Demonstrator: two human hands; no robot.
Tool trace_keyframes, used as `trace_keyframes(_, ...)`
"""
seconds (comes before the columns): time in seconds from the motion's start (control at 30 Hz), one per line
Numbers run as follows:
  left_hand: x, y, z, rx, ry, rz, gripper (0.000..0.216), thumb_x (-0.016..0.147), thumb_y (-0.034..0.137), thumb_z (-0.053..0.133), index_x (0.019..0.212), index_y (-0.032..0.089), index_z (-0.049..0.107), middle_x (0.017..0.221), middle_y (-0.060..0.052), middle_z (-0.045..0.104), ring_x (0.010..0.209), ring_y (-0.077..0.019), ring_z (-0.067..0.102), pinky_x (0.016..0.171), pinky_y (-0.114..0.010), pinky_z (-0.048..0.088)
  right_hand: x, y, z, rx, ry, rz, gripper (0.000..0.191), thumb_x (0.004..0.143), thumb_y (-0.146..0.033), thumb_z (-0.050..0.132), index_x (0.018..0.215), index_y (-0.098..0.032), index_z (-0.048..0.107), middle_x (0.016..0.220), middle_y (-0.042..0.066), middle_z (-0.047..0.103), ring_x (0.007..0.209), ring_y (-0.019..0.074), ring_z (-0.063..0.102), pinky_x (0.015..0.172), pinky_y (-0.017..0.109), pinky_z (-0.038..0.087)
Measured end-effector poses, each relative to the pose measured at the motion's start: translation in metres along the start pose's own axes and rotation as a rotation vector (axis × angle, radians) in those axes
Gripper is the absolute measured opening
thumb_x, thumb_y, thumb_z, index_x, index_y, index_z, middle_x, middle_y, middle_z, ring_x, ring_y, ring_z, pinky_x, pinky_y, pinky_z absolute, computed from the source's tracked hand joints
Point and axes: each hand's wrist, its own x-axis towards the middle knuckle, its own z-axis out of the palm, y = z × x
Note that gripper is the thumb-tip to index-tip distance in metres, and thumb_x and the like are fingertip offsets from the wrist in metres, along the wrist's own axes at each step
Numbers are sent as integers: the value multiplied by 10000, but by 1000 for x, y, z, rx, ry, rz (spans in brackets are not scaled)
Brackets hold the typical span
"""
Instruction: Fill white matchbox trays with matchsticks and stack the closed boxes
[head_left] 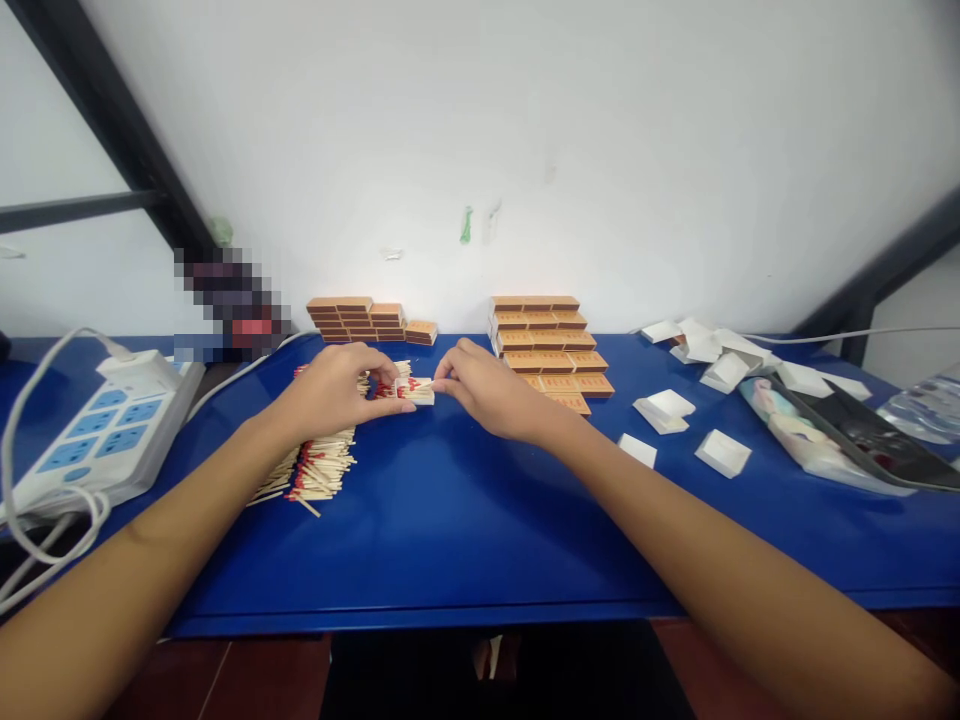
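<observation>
As left hand [330,392], right hand [489,392] pinch tray [421,396], matches [409,383] lie inside.

Blue table [465,520], loose matches [315,470], stacked matchboxes [551,345], white trays [724,452], power strip [105,430]

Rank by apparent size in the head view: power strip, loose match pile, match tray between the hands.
Largest: power strip.
Then loose match pile, partly hidden under the left hand.
Smallest: match tray.
</observation>
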Motion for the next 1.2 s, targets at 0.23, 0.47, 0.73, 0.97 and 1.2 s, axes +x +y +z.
trace_keyframes(0.23, -2, 10, 9, -94, 21, 16, 445, 791, 622, 856, 871, 196, 757, 851, -17, 778, 750, -173, 688, 693, -294, 497, -1, -5, 3, -10, -28, -9, 99, 1062, -201, 562, 986, -181, 623, 1048, 71, 580, 998, 215, 567, 877, 337, 427)
trace_keyframes(0.47, -2, 11, 7, -92, 22, 22, 466, 799, 652, 834, 875, 199, 753, 854, -35, 782, 745, -184, 687, 687, -303, 504, -2, -11, -3, 12, -22, -31, 76, 1019, -162, 605, 960, -181, 649, 1016, 57, 575, 950, 201, 571, 847, 321, 420)
trace_keyframes(0.73, -2, 11, 8, -98, 21, 17, 454, 797, 631, 849, 888, 196, 758, 871, -34, 789, 760, -187, 696, 693, -299, 503, -2, -1, -5, 40, -12, -87, 91, 1021, -208, 629, 974, -189, 705, 971, 34, 558, 878, 171, 553, 788, 299, 415)
trace_keyframes(0.97, -2, 9, 8, -90, 35, 30, 459, 794, 628, 855, 902, 194, 750, 861, -29, 786, 759, -184, 697, 684, -291, 499, -2, -2, -2, 16, -13, -43, 102, 1017, -196, 626, 933, -178, 681, 987, 41, 587, 878, 168, 562, 791, 303, 415)
trace_keyframes(1.2, -2, 9, 11, -67, 28, 38, 473, 803, 656, 832, 899, 201, 751, 832, -27, 775, 738, -187, 687, 665, -297, 483, -3, 0, 2, -5, -43, -19, 97, 1019, -216, 630, 939, -180, 671, 982, 46, 597, 884, 176, 564, 802, 314, 416)
